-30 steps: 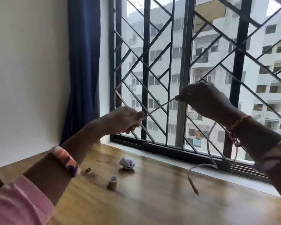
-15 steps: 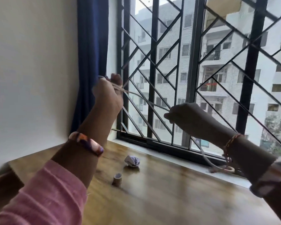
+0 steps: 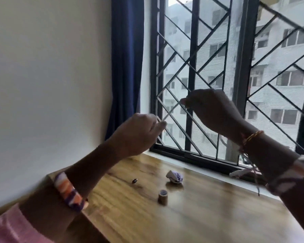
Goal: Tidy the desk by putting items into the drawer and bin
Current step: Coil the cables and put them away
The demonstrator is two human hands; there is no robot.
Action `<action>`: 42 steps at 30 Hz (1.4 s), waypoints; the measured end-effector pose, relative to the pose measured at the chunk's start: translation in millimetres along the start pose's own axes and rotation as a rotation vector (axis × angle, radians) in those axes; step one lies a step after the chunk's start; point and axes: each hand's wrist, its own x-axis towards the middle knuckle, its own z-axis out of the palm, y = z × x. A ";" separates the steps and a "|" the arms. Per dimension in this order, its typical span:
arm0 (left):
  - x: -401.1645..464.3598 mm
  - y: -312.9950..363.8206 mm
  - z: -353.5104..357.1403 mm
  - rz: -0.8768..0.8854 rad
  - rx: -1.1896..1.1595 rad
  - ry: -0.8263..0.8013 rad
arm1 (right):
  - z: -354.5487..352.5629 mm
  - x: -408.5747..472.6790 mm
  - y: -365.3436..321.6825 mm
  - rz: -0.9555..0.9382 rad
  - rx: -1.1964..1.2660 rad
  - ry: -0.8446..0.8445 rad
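While a thin white cable (image 3: 172, 111) is pinched taut between the left hand (image 3: 140, 132) and right hand (image 3: 212, 111) above the counter (image 3: 209, 216), its trailing end, seemingly behind the crumpled paper (image 3: 174, 176), could snag or slip free.

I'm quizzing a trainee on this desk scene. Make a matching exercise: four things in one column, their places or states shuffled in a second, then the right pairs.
Things:
1. white cord
2. crumpled paper ball
3. small cardboard tube
4. small dark bead

Places or states:
A. standing upright on the desk, nearer the person than the other two loose items
B. stretched taut in the air between left hand and right hand
C. lying on the desk below the left forearm
D. resting on the desk nearest the window sill

Pairs: 1-B, 2-D, 3-A, 4-C
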 end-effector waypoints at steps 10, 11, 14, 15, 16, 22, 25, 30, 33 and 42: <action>-49.0 -79.3 -100.8 -0.306 -2.257 0.251 | 89.5 3.5 -134.1 0.050 0.305 -0.307; -49.0 -87.1 -103.2 -0.359 -2.286 0.429 | 96.3 0.4 -146.0 0.038 0.318 -0.378; -57.5 -117.2 -107.5 -0.279 -2.032 0.894 | 110.3 -6.6 -180.8 -0.017 0.385 -0.664; -61.2 -131.0 -106.4 -0.263 -1.754 1.006 | 110.8 -9.1 -191.0 -0.040 0.372 -0.735; -66.0 -144.5 -103.1 -0.261 -1.398 1.075 | 110.9 -10.9 -197.0 -0.055 0.367 -0.764; -116.3 -198.7 -92.1 0.136 0.329 0.764 | 112.2 0.5 -225.3 -0.094 0.297 -0.423; -133.3 -185.4 -100.7 0.079 0.159 0.511 | 107.2 8.7 -232.4 -0.093 0.253 -0.282; -150.9 -154.7 -126.8 -0.107 -1.071 -0.197 | 93.9 13.7 -240.1 -0.003 0.261 -0.199; -149.0 -136.6 -142.9 -0.169 -1.827 0.031 | 98.4 8.0 -250.8 0.083 0.188 -0.345; -133.7 -102.8 -110.9 -0.103 -0.725 0.745 | 75.3 -20.2 -307.8 0.307 0.215 -0.944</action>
